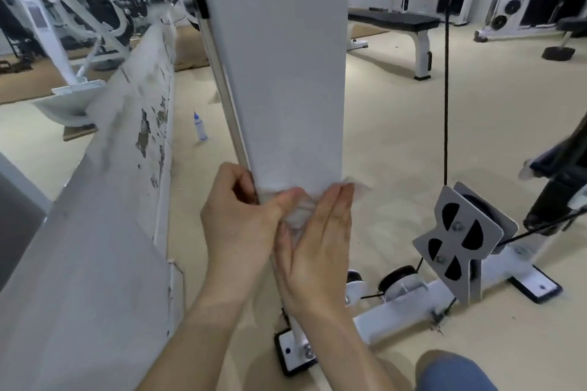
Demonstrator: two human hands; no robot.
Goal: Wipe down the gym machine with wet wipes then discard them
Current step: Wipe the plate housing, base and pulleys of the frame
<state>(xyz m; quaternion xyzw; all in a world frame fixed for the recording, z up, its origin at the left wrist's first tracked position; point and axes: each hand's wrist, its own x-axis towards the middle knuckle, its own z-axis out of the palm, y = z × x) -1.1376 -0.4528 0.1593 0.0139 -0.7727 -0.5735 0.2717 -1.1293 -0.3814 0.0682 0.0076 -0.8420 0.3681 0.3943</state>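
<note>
While the lower part of the gym machine's white column (286, 73) is clasped by the left grip (236, 222), whose fingers are curled round the column's edge, a wet wipe (298, 216) is pressed against the column's face by the right grip (317, 247). The right grip's fingers are held straight and together. The wipe is bunched between the two grips, and one corner is seen just past the right fingertips. The left thumb is laid against the wipe. A pulley bracket (460, 241) and a black cable (446, 73) are seen to the right of the right grip, well apart from it. A small bottle (200, 127) is stood on the floor (397, 136) beyond the left grip.
</note>
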